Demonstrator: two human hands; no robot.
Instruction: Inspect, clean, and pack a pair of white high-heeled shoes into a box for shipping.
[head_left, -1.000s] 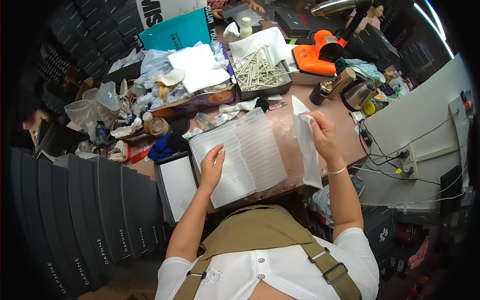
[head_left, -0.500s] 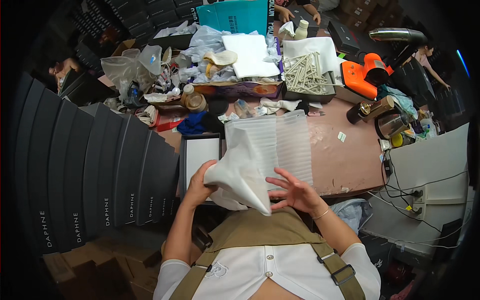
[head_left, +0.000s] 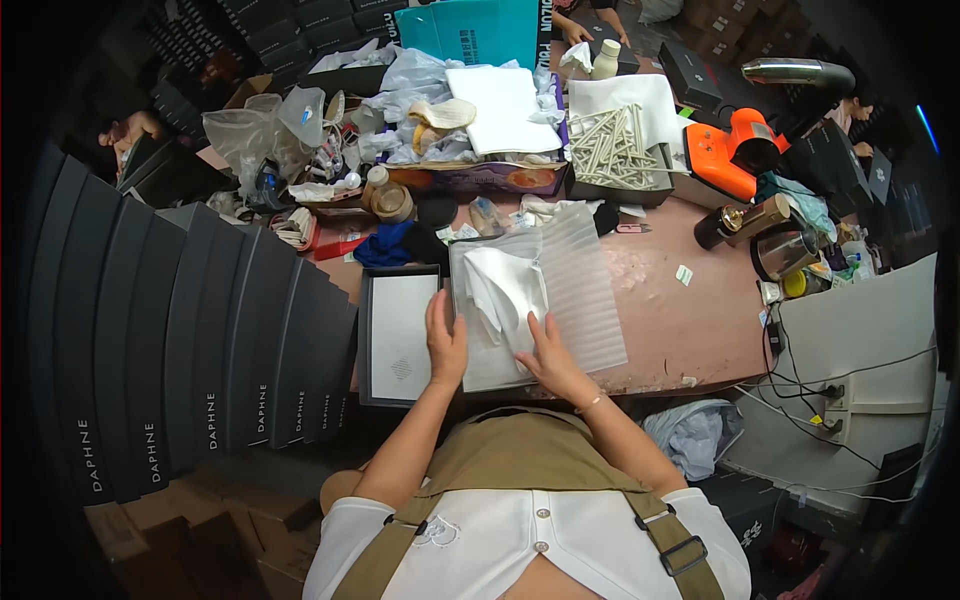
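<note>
A white soft wrapped bundle (head_left: 505, 285), perhaps a cloth bag or paper, lies on the ribbed translucent foam sheet (head_left: 590, 320) in front of me. What is inside it is hidden. At the bundle's near right edge, my right hand (head_left: 555, 362) rests with its fingers spread. My left hand (head_left: 446, 342) has its fingers stretched out along the foam sheet's left edge, beside the bundle. Just left of that hand is an open black shoe box (head_left: 363, 335) with a white sheet (head_left: 404, 320) lying in it.
Tall stacks of dark shoe boxes (head_left: 220, 330) rise on the left. At the back stand a carton (head_left: 480, 178) full of white wrapping, a box of pale sticks (head_left: 615, 150) and an orange machine (head_left: 712, 160). Bottles and a metal jug (head_left: 783, 252) occupy the right side. Other people work beyond.
The white bundle has gone from my left hand's grip above the near table edge onto the foam sheet. Both hands have moved forward, and my left hand has let go.
</note>
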